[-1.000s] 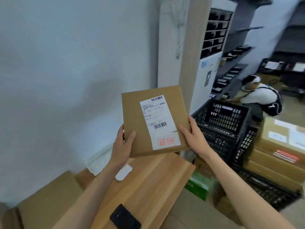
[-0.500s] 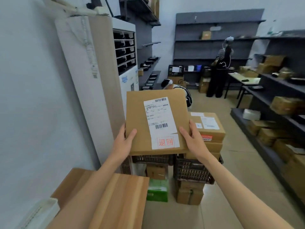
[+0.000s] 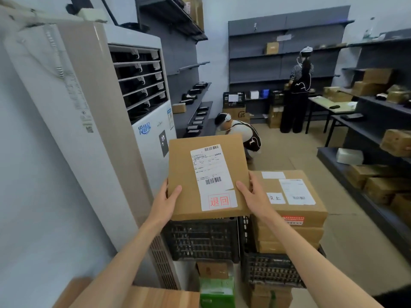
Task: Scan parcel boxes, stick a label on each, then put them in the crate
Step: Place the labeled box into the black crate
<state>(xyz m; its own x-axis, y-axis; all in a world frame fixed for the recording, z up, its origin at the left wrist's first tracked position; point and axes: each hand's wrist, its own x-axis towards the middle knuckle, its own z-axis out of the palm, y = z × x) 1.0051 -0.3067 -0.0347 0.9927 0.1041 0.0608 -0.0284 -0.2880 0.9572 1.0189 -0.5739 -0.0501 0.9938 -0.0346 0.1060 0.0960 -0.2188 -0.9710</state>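
I hold a flat brown parcel box (image 3: 184, 174) in front of me, its face towards me. It carries a white shipping label (image 3: 211, 167) with barcodes and a red-printed sticker at the bottom. My left hand (image 3: 164, 203) grips its lower left edge, thumb on the front. At the lower right edge my right hand (image 3: 253, 196) grips it the same way. Just below the parcel stands a black plastic crate (image 3: 202, 238). A second black crate (image 3: 271, 270) to the right holds stacked brown boxes (image 3: 293, 205).
A tall white air conditioner (image 3: 106, 121) stands at left against the wall. A wooden table corner (image 3: 155, 298) is at the bottom. Cardboard and a green box (image 3: 216, 292) lie under the crates. One person crouches ahead (image 3: 240, 132); another stands by grey shelves (image 3: 298, 90).
The view swung right from the wall and table towards the room. The parcel, still held in both hands, now hangs over the black crate.
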